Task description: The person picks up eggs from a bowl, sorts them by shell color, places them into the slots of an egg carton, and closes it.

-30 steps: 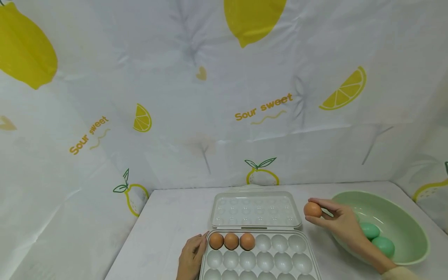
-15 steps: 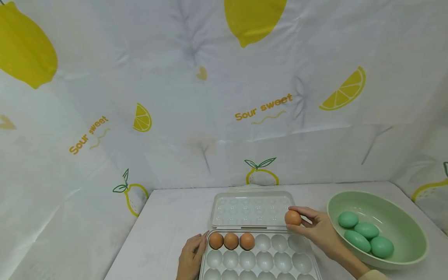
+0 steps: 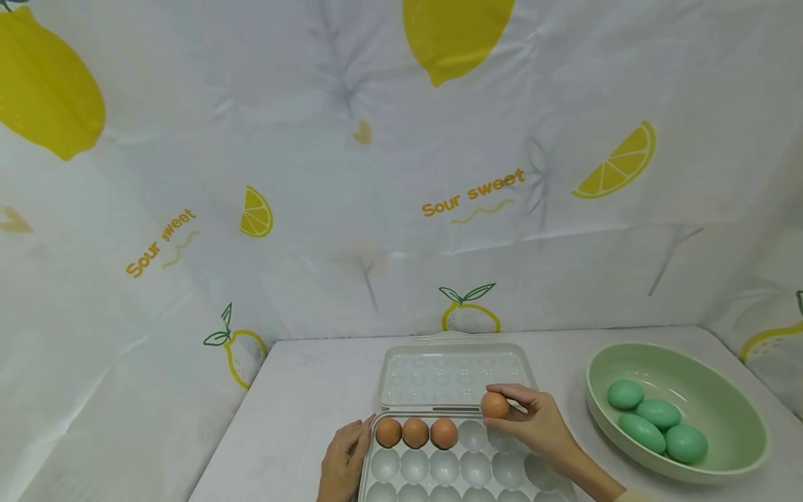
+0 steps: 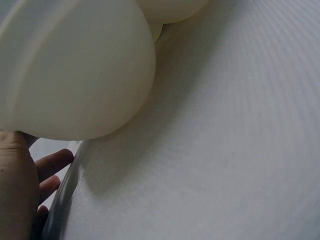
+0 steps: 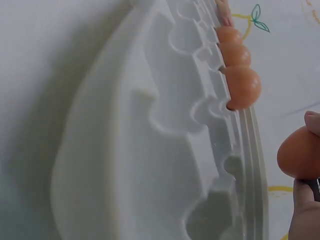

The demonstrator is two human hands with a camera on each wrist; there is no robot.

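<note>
My right hand (image 3: 539, 427) pinches a brown egg (image 3: 495, 405) between thumb and fingertips, just above the back row of the white egg tray (image 3: 445, 467). In the right wrist view this held egg (image 5: 298, 156) hangs clear of the tray's back rim. Three brown eggs (image 3: 415, 432) sit side by side in the left cells of that row. My left hand (image 3: 343, 460) rests along the tray's left edge with its fingers extended. From below, the left wrist view shows the tray's rounded underside (image 4: 90, 75) and part of the left hand (image 4: 17, 185).
Behind the tray lies its clear lid (image 3: 454, 376), opened flat. A green bowl (image 3: 730, 418) stands at the right, with several green eggs (image 3: 657, 413) in it. A white cloth printed with lemons (image 3: 461, 42) hangs at the back of the white table (image 3: 282, 404).
My right hand has carried the brown egg leftward and down, from beside the bowl to over the tray's back row. The left hand has stayed at the tray's edge.
</note>
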